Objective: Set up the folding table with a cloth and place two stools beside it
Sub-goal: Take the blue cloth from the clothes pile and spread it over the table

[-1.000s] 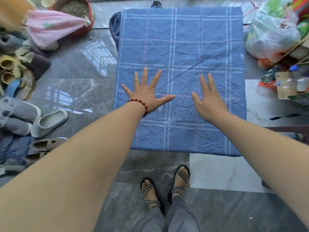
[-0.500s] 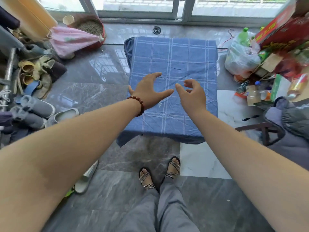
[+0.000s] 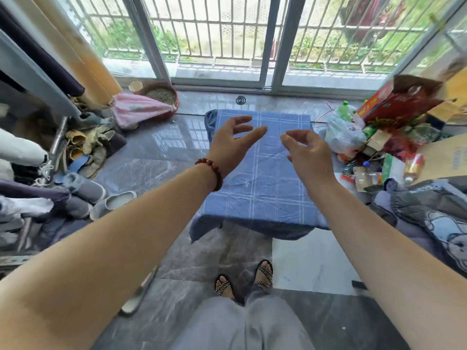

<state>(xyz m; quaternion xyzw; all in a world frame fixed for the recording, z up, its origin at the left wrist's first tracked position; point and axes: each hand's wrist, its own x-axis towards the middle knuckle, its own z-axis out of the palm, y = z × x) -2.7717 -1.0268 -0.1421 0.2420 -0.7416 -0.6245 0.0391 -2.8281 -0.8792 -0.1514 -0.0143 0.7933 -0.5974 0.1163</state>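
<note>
The blue checked cloth (image 3: 262, 190) drapes the folding table, itself hidden beneath it, on the grey floor (image 3: 151, 162) ahead of the person's feet. Its hem hangs lowest at the near-left corner; a stool leg or a sandal could probably catch there and drag it askew. The long axis runs from the person toward the sliding glass door (image 3: 219, 46), short end nearest. The left hand (image 3: 232, 145) and right hand (image 3: 305, 152) hover above, empty, fingers loosely curled. A plastic bag (image 3: 341, 135) crowds the right side, so a stool may not fit there.
</note>
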